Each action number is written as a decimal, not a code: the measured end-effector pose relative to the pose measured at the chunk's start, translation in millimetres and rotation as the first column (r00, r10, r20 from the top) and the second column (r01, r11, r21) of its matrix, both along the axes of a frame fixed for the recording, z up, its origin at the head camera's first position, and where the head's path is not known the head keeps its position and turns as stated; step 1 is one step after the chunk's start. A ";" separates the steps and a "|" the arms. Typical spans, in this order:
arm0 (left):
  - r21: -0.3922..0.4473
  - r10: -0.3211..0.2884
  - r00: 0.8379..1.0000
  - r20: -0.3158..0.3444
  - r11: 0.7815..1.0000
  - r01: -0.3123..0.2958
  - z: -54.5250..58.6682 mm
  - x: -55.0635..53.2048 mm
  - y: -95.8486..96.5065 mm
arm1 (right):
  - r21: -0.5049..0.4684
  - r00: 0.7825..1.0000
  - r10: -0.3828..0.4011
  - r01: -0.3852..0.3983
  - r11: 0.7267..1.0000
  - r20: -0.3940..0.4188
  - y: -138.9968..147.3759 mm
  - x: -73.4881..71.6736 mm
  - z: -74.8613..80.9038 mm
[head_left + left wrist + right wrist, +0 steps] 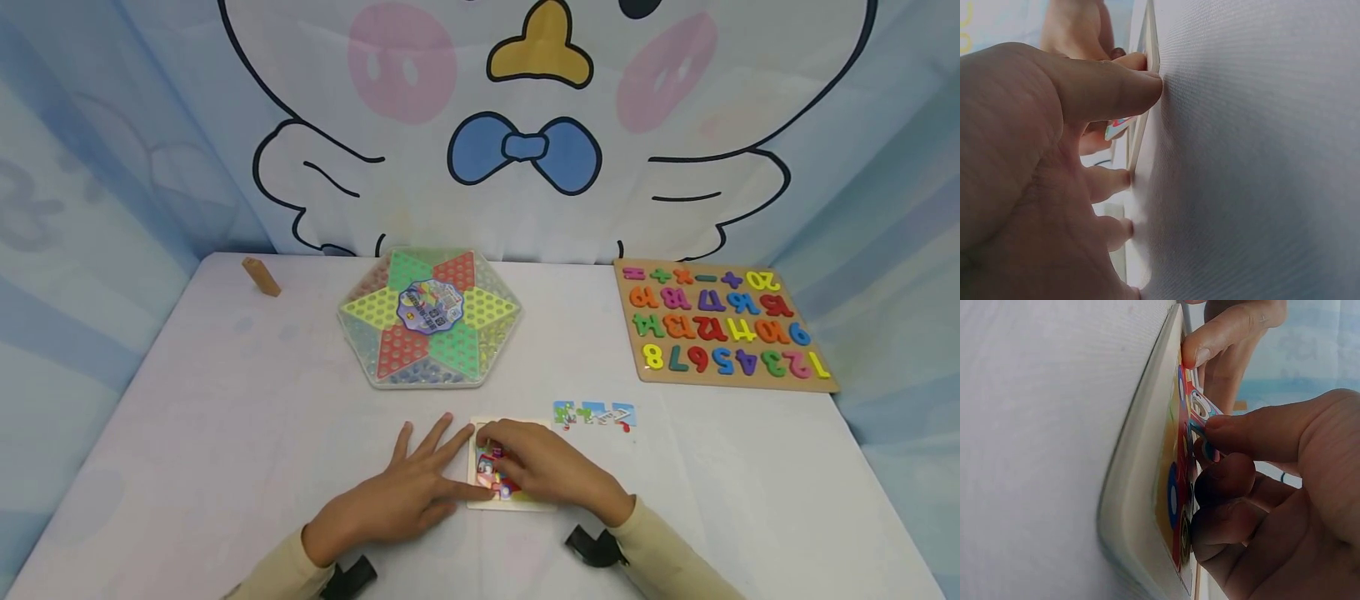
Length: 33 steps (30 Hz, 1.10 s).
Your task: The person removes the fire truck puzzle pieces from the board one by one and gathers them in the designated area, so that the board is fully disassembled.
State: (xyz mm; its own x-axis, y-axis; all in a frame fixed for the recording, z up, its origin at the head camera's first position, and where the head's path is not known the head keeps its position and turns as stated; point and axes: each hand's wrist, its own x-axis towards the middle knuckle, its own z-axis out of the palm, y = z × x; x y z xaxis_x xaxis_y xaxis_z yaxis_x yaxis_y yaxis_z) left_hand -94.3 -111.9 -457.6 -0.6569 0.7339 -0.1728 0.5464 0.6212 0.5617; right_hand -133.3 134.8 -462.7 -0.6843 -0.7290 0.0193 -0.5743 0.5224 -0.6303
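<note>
A small framed jigsaw puzzle with a colourful cartoon picture lies on the table in front of the person. The left hand is spread along its left side, with the thumb and index finger touching the frame. Over the puzzle, the right hand pinches a puzzle piece between thumb and fingers. In the right wrist view this piece is tilted up from the board. Part of the picture is hidden beneath the right hand. A few loose puzzle pieces lie just beyond the frame, to the right.
A hexagonal Chinese checkers box sits behind the puzzle. At the back right is a wooden board with coloured numbers and letters. A brown wooden block stands at the back left. Printed curtains border the white table.
</note>
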 end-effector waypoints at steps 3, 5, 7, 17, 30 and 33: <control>0.002 0.002 1.000 -0.003 1.000 -0.002 0.0 -0.1 -0.3 | 0.004 1.000 -0.002 0.002 1.000 0.000 -0.4 0.1 0.1; 0.004 0.002 1.000 -0.004 1.000 -0.002 0.4 -0.2 -0.4 | 0.008 1.000 -0.001 0.001 1.000 0.000 -0.6 0.1 0.2; 0.003 0.005 1.000 -0.002 1.000 -0.005 0.9 -0.4 -0.4 | 0.007 1.000 0.001 -0.001 1.000 0.001 -0.7 0.2 0.4; 0.003 0.004 1.000 0.002 1.000 -0.004 1.1 -0.6 -0.4 | -0.018 1.000 0.026 -0.027 0.999 -0.007 0.4 0.2 -0.4; 0.017 0.001 1.000 -0.005 1.000 -0.001 -0.2 -0.6 -0.8 | -0.024 1.000 -0.012 0.013 1.000 0.015 1.4 0.1 5.0; 0.003 0.008 1.000 0.008 1.000 -0.008 -1.0 -1.5 0.7 | -0.023 0.998 -0.047 0.048 0.999 0.029 6.2 -1.5 12.3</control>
State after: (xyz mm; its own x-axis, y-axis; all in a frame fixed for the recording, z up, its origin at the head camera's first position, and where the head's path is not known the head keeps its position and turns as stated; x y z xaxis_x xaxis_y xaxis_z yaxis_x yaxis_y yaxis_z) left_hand -95.8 -111.2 -458.6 -0.6617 0.7290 -0.1754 0.5367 0.6239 0.5681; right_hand -134.9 141.0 -450.4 -0.7187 -0.6951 0.0161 -0.5305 0.5333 -0.6589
